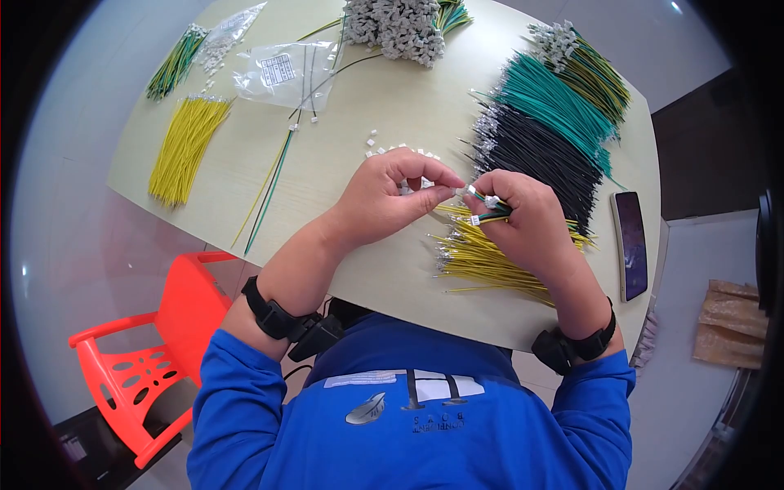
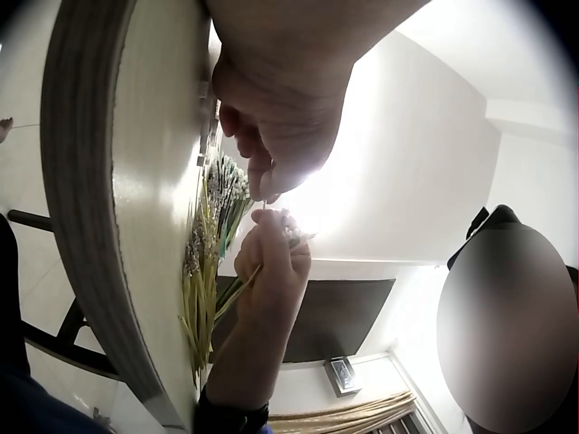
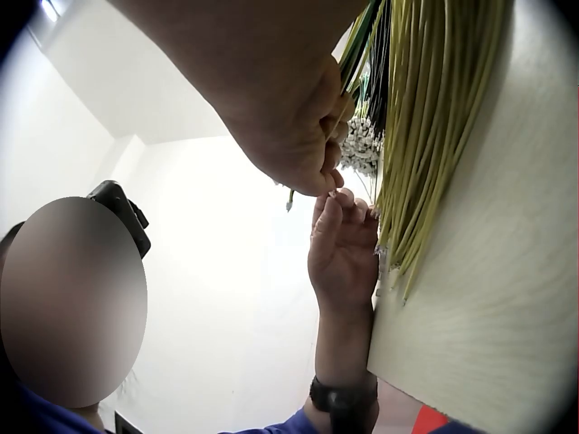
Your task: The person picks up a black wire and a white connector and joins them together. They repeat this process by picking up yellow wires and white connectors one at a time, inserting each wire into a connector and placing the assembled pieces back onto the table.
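My left hand (image 1: 392, 192) is over the table's near middle, its thumb and index fingertip pinching the tip of a small white connector (image 1: 461, 190). Fingertip to fingertip with it, my right hand (image 1: 527, 216) grips a few green, yellow and black wires (image 1: 495, 216) that end in white connectors (image 1: 491, 201). Its fingers hide most of these wires. Loose white connectors (image 1: 420, 152) lie on the table behind the left hand. Under the right hand spreads a bundle of yellow wires (image 1: 490, 265), with black wires (image 1: 539, 151) and green wires (image 1: 563, 102) beyond.
A phone (image 1: 630, 245) lies at the table's right edge. Toward the back are a heap of white-ended wires (image 1: 396, 33) and a clear plastic bag (image 1: 286, 73). Another yellow wire bundle (image 1: 186, 151) lies at left. A red chair (image 1: 188, 318) stands beside the table.
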A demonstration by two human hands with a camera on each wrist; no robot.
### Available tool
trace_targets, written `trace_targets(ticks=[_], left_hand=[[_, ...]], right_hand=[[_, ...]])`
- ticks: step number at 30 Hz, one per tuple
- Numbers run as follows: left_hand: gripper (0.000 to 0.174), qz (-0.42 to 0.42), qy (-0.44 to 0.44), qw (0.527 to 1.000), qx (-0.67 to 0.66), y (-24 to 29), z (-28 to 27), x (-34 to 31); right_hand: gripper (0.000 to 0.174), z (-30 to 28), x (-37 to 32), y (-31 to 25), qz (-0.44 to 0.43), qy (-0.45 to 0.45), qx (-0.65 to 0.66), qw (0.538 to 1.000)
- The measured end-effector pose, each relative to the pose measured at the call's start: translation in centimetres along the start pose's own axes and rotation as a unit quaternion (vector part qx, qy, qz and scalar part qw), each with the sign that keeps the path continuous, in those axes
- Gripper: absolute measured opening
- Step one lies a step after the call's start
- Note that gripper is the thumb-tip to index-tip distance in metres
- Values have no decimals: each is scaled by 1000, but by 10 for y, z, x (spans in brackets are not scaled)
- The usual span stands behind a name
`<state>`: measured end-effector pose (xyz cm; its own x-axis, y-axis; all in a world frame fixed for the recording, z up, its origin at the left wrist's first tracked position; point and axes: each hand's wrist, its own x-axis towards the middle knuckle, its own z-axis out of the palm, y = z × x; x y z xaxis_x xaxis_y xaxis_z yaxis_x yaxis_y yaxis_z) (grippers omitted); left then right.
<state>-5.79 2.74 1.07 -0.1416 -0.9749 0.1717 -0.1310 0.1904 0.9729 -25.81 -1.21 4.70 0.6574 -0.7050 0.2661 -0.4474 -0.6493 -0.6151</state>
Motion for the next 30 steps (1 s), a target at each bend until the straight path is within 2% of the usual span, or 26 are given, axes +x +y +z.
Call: trace_targets(ticks=[8,15,19,23,27,30], left_hand=[[14,-5,-9,1000,23,0,0,-1],[12,30,-10,998,59,3,-1,0],[13,-7,4,1000,25,3,1,0],[12,37,22,999,-13,1,1,1],[9,10,12,1000,22,2,-1,1],[6,34,17,997,68,1,0,2]], right_hand=[[10,5,-1,4,-50,27,-25,998],[11,7,0,-1,-22,34,-22,999],[11,7,1,-1,-23,37,-21,999],[10,7,2,-1,-26,44,-18,999],[14,7,1,0,-31,32,-13,999],[18,8,0,3,-32,27,-11,999]])
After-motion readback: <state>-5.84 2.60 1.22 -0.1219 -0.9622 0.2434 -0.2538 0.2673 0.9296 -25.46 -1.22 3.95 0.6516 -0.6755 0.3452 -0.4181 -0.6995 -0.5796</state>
